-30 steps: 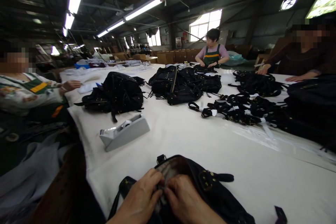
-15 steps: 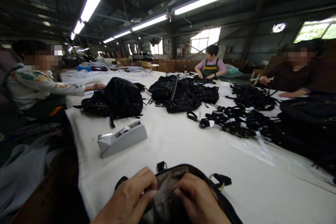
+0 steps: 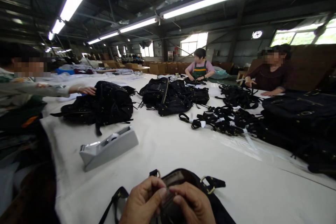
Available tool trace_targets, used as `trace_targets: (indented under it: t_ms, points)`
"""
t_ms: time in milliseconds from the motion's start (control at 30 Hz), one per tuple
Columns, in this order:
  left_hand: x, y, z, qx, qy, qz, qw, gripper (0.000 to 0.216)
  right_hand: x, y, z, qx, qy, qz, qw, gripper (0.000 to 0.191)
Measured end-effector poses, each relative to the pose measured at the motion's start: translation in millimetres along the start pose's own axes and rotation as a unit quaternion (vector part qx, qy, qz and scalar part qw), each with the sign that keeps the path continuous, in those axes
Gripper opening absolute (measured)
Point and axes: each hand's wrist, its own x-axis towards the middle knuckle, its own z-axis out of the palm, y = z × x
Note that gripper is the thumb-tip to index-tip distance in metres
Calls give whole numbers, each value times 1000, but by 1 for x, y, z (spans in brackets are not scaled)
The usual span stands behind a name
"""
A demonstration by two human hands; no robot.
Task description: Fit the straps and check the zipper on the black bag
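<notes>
The bag (image 3: pixel 183 196) lay at the near edge of the table (image 3: pixel 168 150), directly in front of the person, its open mouth turned up and away toward the far side. Its long axis ran left to right across the bottom of the view, with one strap (image 3: pixel 112 203) trailing off to the left and a buckled tab (image 3: pixel 212 183) sticking out to the right. The left hand (image 3: pixel 143 201) and right hand (image 3: pixel 193 204) were both closed on the lining at the bag's mouth, fingertips pinched together and nearly touching each other; what lay under the fingers could not be made out.

A tape dispenser (image 3: pixel 107 147) stood to the left and beyond, well apart from the bag, angled with its higher end to the right. Bare cloth stretched between the bag and the piles farther off: a backpack (image 3: pixel 110 103) at left, a heap of bags (image 3: pixel 173 94) in the middle, loose straps (image 3: pixel 223 119) to the right. Right of the bag the table lay open up to a dark stack (image 3: pixel 301 119). Three other people worked at the far sides.
</notes>
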Motion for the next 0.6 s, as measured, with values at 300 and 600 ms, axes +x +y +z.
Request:
trace_targets:
  t_ms: [300,600]
  points:
    - [-5,-8,0,-73,-12,-37,997,31,-10,4,5,29,-13,177,984,25]
    - [-9,0,0,-41,-32,-23,998,21,-10,-7,12,79,22,294,952,33]
